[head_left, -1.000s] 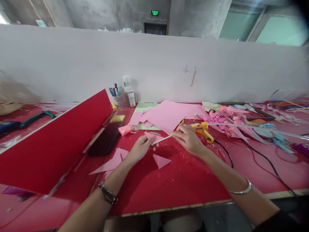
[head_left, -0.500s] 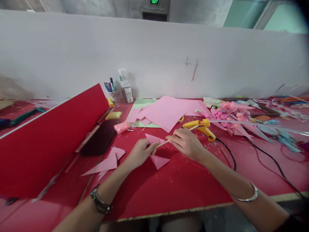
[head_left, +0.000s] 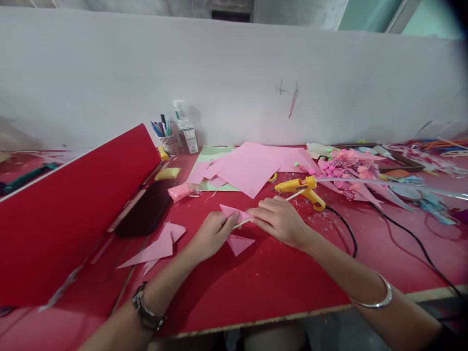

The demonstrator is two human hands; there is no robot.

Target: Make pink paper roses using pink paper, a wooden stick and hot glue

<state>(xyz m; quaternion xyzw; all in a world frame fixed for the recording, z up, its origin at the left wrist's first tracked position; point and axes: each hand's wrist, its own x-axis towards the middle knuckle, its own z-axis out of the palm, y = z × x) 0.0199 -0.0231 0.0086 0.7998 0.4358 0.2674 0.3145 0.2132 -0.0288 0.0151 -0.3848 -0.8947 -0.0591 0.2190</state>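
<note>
Between thumb and fingers, my left hand (head_left: 214, 234) pinches a small pink paper triangle (head_left: 228, 210) together with the near end of a thin white stick (head_left: 294, 195). The stick runs slantwise under my right hand (head_left: 280, 219), whose closed fingers grip it and touch the paper's right tip. The stick's far end sticks out past the knuckles, close to a yellow glue gun (head_left: 296, 185). Another pink paper triangle (head_left: 239, 244) lies on the red table just below my hands. More cut pink pieces (head_left: 163, 246) rest left of my left wrist.
Large pink sheets (head_left: 252, 168) lie over a green mat (head_left: 204, 158) at the back. A red board (head_left: 80, 204) stands on the left, with a dark phone-like slab (head_left: 144, 209) beside it. Pink decorations (head_left: 351, 175) pile up at right. The glue gun's black cable (head_left: 409, 236) trails rightward.
My right hand has shifted slightly, its fingers now meeting the paper's right tip along the stick. The whole view has tilted down a little. The left hand keeps its pinch.
</note>
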